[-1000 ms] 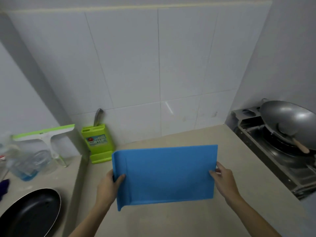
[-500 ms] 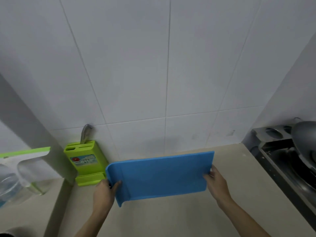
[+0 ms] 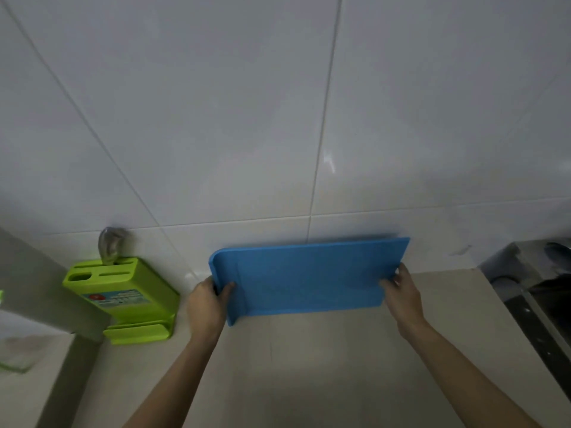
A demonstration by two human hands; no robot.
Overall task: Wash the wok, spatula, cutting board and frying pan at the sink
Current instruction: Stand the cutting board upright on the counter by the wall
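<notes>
1. Head view: I hold the flat blue plastic cutting board [image 3: 309, 278] by its two short ends, its long side running left to right in front of the white tiled wall [image 3: 278, 118].
2. My left hand [image 3: 206, 304] grips the left end, thumb lying on the face of the board and the other fingers wrapped behind that edge.
3. My right hand [image 3: 403, 296] grips the right end near its lower corner, thumb on the face and fingers curled round the edge.
4. The board is a plain matte blue rectangle. Its left end curls forward into a raised lip with a rounded upper corner, and a faint straight line runs down the face just inside that lip. The right end is cut straight, with a sharp upper corner.
5. The board stands tilted, with its top edge towards the wall and its lower edge just over the beige stone surface [image 3: 309, 366]. Whether it touches the wall or the surface, I cannot tell.
6. To the left, near my left hand, a lime green plastic knife block [image 3: 123, 296] with a printed label stands on the surface against the wall, and one grey metal handle [image 3: 109, 245] sticks up from a slot.
7. At the far right edge sits part of a steel stove [image 3: 531, 288], dark and partly blurred.
</notes>
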